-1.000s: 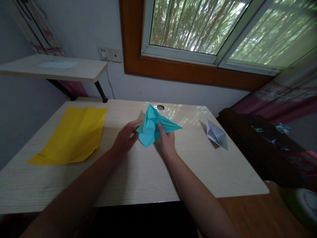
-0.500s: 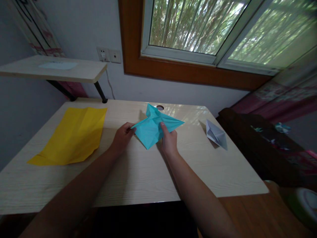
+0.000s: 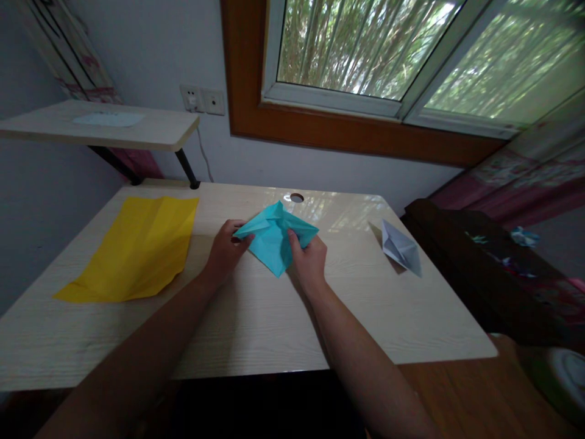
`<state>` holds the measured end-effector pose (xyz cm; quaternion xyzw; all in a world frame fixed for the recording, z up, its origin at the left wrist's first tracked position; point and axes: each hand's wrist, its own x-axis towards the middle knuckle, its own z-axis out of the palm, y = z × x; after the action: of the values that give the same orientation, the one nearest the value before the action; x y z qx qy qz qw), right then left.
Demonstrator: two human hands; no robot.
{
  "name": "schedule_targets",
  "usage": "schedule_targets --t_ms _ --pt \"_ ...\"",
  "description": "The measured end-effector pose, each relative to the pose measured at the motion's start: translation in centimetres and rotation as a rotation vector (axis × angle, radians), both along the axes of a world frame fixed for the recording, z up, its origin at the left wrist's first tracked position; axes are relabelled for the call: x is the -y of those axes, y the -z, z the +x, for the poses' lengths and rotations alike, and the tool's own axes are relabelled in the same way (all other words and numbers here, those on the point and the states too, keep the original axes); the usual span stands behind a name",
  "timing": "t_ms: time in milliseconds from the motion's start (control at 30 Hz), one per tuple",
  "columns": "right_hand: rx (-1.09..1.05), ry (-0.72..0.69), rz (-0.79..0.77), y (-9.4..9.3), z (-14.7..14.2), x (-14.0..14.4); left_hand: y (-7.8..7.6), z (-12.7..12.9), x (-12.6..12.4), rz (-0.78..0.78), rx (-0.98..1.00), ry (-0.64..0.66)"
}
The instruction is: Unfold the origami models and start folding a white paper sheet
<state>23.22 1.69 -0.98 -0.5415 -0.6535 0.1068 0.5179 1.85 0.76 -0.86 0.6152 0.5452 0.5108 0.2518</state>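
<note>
Left hand (image 3: 223,251) and right hand (image 3: 311,261) pinched opposite sides of turquoise folded paper (image 3: 273,242), right of yellow sheet (image 3: 137,250). Paper likely light, soft, crease-prone; layered side folds seemed best to grip.

The left fingers (image 3: 247,241) cover the left tip of the turquoise folded paper (image 3: 273,245), whose underside is out of sight; most of the right fingers (image 3: 293,241) are hidden behind it. Both forearms (image 3: 150,335) run off the bottom edge. The top edge crops the window (image 3: 338,49), the left edge the shelf (image 3: 153,131). Any marks on the pale sheet (image 3: 108,119) there are too small to read. Small items (image 3: 524,236) at right blur, and a round green-and-white object (image 3: 569,369) is cropped, its kind unclear.
</note>
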Motion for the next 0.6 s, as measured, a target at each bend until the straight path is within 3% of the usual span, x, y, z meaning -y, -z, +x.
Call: schedule_targets --t_ms 100,200,433,600 --pt "0.048 -0.021 0.014 -0.11 -0.09 0.05 -0.42 -0.1 0.38 0.086 -0.146 -0.007" --pt "-0.002 -0.013 -0.011 -0.16 -0.11 0.03 -0.71 -0.2 0.65 0.061 -0.169 -0.03" --pt "-0.342 -0.029 -0.202 0.01 -0.14 -0.28 -0.59 -0.37 0.27 -0.141 0.027 -0.14" --pt "-0.466 -0.041 -0.245 0.14 -0.23 -0.41 -0.48 -0.3 0.1 -0.196 0.184 -0.121"
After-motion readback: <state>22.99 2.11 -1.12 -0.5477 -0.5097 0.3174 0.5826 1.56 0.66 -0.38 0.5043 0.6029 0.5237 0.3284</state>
